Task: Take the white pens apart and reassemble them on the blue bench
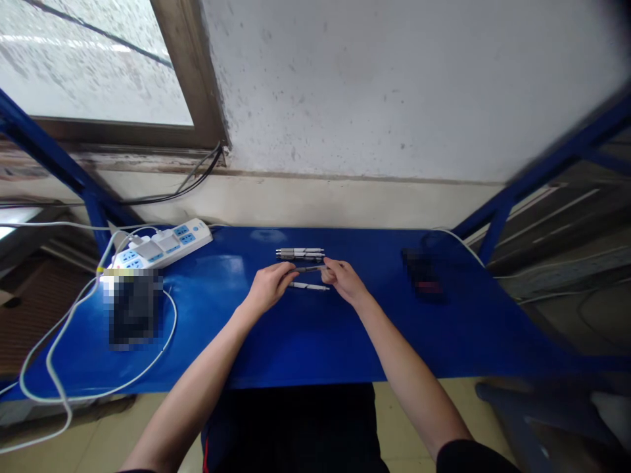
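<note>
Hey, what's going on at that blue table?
A person is holding a pen by its ends, one in the left hand and one in the right hand. A few other pens lie together on the table just beyond, and a white pen lies nearer the person.

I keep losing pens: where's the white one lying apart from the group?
In the head view, the white pen lies on the blue table, between the left hand and right hand, appearing just below the slim item they hold.

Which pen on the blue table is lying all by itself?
The white pen closest to the front of the table; the other pens lying there are bunched together farther back.
</note>
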`<state>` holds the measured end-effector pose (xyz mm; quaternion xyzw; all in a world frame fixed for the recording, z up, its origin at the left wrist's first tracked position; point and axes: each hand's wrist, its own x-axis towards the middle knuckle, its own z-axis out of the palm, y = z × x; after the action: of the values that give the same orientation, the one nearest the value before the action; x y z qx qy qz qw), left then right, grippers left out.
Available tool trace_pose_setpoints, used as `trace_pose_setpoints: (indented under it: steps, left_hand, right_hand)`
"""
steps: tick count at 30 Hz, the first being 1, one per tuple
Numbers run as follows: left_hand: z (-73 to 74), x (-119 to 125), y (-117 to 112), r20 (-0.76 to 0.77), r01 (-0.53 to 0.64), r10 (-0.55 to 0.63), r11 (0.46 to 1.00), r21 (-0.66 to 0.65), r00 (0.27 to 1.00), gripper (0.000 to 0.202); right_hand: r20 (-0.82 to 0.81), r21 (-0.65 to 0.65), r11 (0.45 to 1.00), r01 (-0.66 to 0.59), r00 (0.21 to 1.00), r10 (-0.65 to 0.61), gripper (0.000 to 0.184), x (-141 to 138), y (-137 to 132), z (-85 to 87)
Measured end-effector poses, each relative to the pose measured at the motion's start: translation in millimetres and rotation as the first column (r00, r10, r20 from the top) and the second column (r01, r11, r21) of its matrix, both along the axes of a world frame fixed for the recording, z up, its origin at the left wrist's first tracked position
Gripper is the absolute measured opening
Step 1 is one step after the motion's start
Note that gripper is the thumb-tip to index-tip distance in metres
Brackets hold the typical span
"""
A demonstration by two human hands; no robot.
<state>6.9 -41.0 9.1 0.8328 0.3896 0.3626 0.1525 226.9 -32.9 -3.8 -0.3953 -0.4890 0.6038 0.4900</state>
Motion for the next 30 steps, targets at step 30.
trace_pose_setpoints:
  steps: [30]
  left_hand:
    - [3.5, -1.7, -0.6, -0.116, 0.047, -0.042, 0.998, 0.044, 0.992, 0.027]
  right_hand:
    - [0.129, 0.022, 0.999, 0.023, 0.991, -0.026, 0.06, -0.2, -0.7, -0.8]
